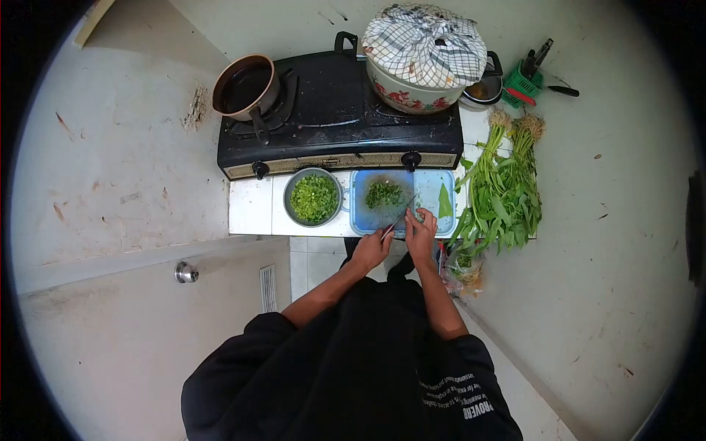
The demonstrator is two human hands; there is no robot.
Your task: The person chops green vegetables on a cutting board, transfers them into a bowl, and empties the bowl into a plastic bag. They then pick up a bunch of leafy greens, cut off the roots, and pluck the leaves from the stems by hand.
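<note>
At the bench's [251, 206] front edge, the left hand [373, 250] is wrapped around a knife [398, 220] slanting away toward the back right corner, its far end nearer the right hand [421, 234], whose grip I cannot tell, with chopped greens [384, 195] on the blue tray [429, 184] just beyond, leftward.

Counter [250, 209], white-tiled, across the centre of the frame, lines between tiles visible. Directly upon it:
– Stove [316, 103], black, two front knobs; along the rear, upper centre.
– Bowl [292, 214], round, grey; left of centre, in front of the stove.
– Board [364, 218], blue, rounded corners; centre, just beside the bowl.
– Leafy greens [504, 195], bunched, roots uppermost; right of centre, leaves overhanging the front edge.
</note>
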